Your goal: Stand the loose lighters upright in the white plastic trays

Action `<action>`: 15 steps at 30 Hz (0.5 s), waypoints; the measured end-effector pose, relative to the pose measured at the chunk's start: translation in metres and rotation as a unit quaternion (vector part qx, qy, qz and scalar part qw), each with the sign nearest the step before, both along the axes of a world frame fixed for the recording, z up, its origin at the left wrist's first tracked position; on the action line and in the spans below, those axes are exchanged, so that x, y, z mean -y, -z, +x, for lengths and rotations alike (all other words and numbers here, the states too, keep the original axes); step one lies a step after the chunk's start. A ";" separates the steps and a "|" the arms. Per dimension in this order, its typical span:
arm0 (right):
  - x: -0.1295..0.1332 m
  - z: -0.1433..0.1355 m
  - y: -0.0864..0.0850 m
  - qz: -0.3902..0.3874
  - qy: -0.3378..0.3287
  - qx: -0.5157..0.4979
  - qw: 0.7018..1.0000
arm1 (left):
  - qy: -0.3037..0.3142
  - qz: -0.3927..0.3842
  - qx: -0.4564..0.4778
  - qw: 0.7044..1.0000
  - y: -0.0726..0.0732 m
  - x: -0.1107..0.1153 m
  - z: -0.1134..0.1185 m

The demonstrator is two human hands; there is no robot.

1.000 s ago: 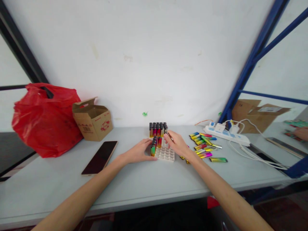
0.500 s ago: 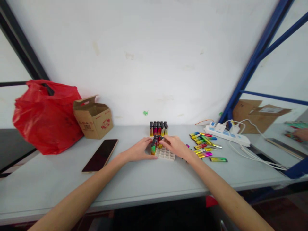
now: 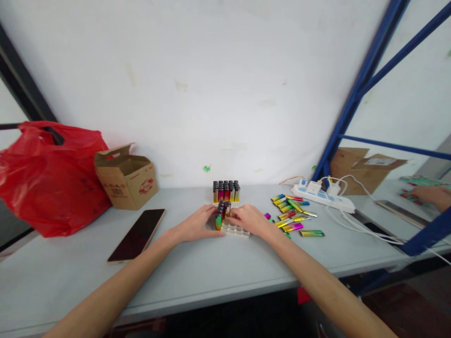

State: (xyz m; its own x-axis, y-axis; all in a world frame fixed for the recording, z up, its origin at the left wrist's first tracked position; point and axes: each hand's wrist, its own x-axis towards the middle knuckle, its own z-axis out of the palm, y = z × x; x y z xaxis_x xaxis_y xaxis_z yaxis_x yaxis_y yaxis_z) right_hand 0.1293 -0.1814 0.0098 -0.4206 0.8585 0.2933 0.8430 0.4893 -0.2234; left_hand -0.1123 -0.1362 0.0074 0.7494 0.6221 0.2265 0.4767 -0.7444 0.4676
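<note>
A small white tray (image 3: 237,230) with rows of holes lies on the table, several upright lighters (image 3: 219,219) standing in its left part. My left hand (image 3: 199,224) curves round the tray's left side, thumb along the front edge by a green lighter. Over the tray, my right hand (image 3: 248,219) has its fingers pinched at a lighter (image 3: 228,209) near the back. Behind stands a block of upright lighters (image 3: 226,191). Loose shiny lighters (image 3: 292,214) lie scattered to the right of my right hand.
On the left are a red plastic bag (image 3: 52,178), an open cardboard box (image 3: 128,180) and a phone (image 3: 138,235). A power strip (image 3: 324,198) with white cables lies at the right. Another person's hand (image 3: 433,195) shows at the far right, beyond a blue frame (image 3: 347,117).
The view has shifted slightly to the right. My right hand's fingertips have closed in at a lighter in the tray's back part. My left hand keeps its place beside the tray.
</note>
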 end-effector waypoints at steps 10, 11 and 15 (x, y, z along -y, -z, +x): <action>-0.011 0.064 -0.019 0.044 0.240 -0.020 0.970 | -0.017 0.004 -0.021 1.000 0.001 -0.001 -0.001; -0.013 0.076 -0.018 0.036 0.294 -0.002 0.955 | -0.018 0.003 -0.024 1.000 0.002 -0.001 -0.001; -0.014 0.119 -0.016 -0.057 0.485 0.037 0.872 | -0.023 0.005 -0.029 0.999 0.002 -0.002 -0.001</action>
State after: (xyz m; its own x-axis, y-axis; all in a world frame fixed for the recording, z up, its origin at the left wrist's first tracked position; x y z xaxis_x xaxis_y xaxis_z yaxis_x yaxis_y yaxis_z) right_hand 0.2482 -0.1677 0.0253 0.5053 0.8427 0.1857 0.8621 -0.4837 -0.1508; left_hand -0.1134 -0.1341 0.0058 0.7322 0.6541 0.1896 0.5370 -0.7258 0.4300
